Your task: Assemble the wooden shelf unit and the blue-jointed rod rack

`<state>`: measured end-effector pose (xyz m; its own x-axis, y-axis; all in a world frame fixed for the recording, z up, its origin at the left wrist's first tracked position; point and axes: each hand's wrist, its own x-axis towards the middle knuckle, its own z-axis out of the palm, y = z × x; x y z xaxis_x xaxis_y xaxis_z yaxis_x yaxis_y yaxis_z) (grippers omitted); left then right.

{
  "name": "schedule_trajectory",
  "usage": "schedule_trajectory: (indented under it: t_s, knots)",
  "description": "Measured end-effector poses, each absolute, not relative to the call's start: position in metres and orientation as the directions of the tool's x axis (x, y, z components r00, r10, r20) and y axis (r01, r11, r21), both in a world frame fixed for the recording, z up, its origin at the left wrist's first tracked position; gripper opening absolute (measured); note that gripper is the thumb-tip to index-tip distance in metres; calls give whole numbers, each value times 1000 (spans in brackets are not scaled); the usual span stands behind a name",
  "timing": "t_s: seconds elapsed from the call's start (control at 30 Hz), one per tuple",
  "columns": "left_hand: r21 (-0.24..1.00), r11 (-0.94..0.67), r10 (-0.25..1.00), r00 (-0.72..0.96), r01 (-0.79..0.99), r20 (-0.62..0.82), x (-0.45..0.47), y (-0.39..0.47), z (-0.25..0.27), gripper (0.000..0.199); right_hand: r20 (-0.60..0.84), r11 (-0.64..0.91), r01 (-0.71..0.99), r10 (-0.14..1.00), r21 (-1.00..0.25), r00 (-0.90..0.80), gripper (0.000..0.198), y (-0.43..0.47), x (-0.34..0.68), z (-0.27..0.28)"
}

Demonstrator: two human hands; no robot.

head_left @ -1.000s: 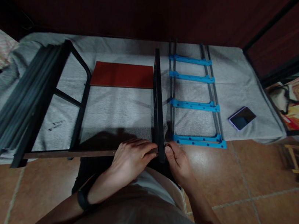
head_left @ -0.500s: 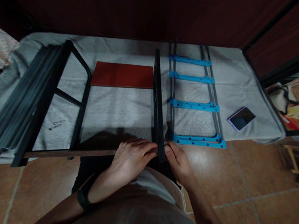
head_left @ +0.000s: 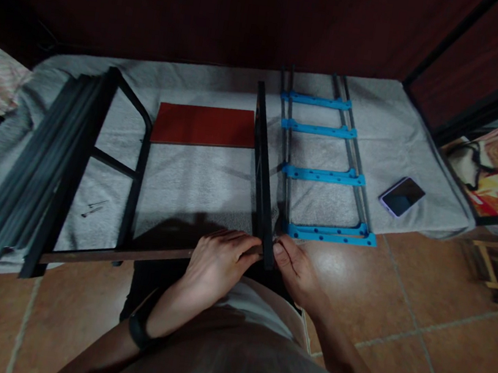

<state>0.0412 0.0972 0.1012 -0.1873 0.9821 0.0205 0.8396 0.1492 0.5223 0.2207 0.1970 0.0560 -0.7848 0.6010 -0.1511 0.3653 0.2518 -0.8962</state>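
My left hand (head_left: 220, 263) wraps over the right end of a narrow brown board (head_left: 151, 253), fingers closed on it beside a black metal side frame (head_left: 263, 176). On that frame's outer side, near its front end, my right hand (head_left: 296, 273) is closed with thumb and fingers together. Whatever sits in those fingers is hidden. The board runs left to a second black metal frame (head_left: 116, 161) with a crossbar. Between the two frames, toward the back, lies a reddish-orange panel (head_left: 204, 126).
Several dark grey tubes (head_left: 34, 162) lie bundled at the left. Thin metal pieces (head_left: 94, 208) rest on the grey cloth (head_left: 199, 173). Right of the frame stands a rack of rods with blue connectors (head_left: 324, 175). A phone (head_left: 402, 197) lies near the cloth's right end.
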Motion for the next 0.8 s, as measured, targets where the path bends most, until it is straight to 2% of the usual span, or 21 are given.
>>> schedule_trajectory:
  t_s: [0.13,0.3,0.47,0.67,0.8]
  knots:
    - [527,146,983,-185,837,20,41,97,101,12,-87,275,298,585,-914,-806,23,197,226,57]
    - [523,154,983,-183,838,5,41,98,101,13,-83,356,313,534,-880,-842,26,205,224,56]
    - [529,159,982,-189,834,3,41,98,100,14,-173,256,333,494,-907,-852,32,208,222,58]
    - [517,155,983,-183,842,4,41,98,102,12,-141,258,331,554,-907,-820,29,202,224,59]
    - [505,148,984,-179,850,12,40,99,102,14,-170,173,316,561,-933,-810,34,200,223,54]
